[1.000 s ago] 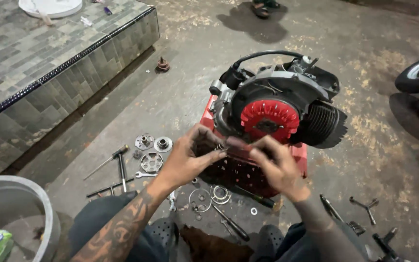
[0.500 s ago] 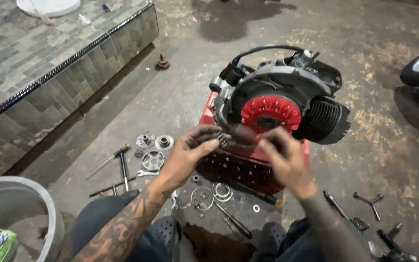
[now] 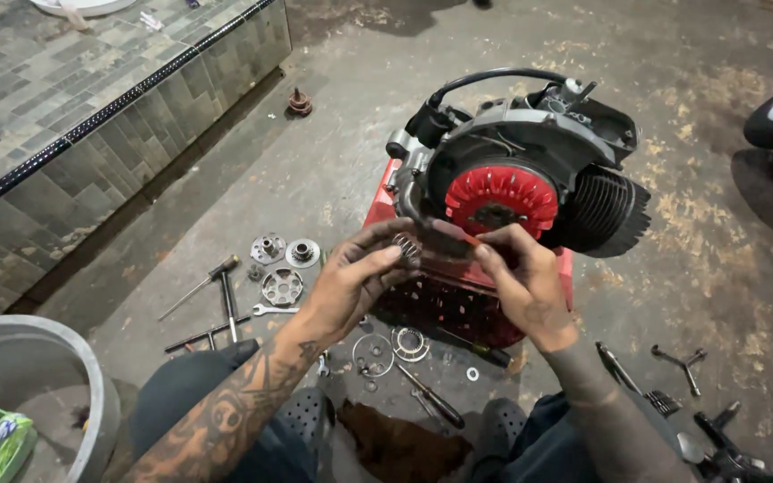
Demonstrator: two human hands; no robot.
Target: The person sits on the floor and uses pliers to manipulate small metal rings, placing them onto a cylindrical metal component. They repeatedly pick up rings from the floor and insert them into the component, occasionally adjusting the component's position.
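Small ribbed metal ring (image 3: 407,247) pinched at the fingertips of the left hand (image 3: 355,279), thin orange tool (image 3: 460,238) gripped in the closed right hand (image 3: 523,284) and pointed at the ring, scooter engine (image 3: 530,170) on a red crate (image 3: 458,286) just beyond both hands, loose clutch parts (image 3: 281,268) on the concrete to the left of the left hand

Rough, stained grey concrete floor (image 3: 315,179); matt grey tiled ledge (image 3: 64,116) upper left. At centre, dull cast-metal engine (image 3: 530,143) with glossy red plastic fan (image 3: 503,197); small ribbed metal ring (image 3: 406,245) looks greasy.
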